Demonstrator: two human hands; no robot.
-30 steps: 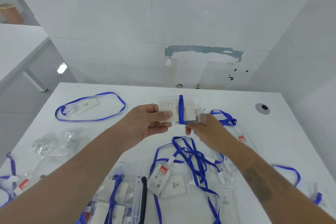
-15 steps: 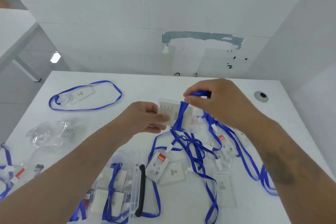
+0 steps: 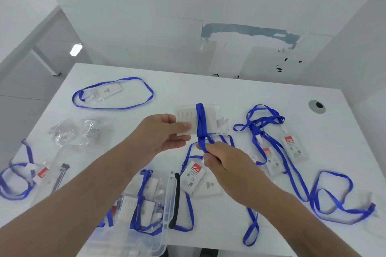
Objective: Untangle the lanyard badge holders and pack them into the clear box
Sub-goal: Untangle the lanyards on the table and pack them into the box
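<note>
Mid-frame, the left hand [image 3: 160, 133] pinches a badge holder [image 3: 188, 120] above the desk [image 3: 229, 94], while the right hand [image 3: 227, 165] grips its blue lanyard [image 3: 201, 125], wound in a band around the holder — wrapping it for packing, it seems. The clear box [image 3: 144, 210], bottom centre, already has several wrapped holders inside. Plenty left: a tangled bunch [image 3: 271, 144] sprawls right of centre, a loose one [image 3: 108, 94] sits upper left, another [image 3: 23, 175] at the left edge. Roughly halfway, I'd judge.

Glossy plastic holder [image 3: 196, 120] (woven lanyard [image 3: 201, 125])
</note>
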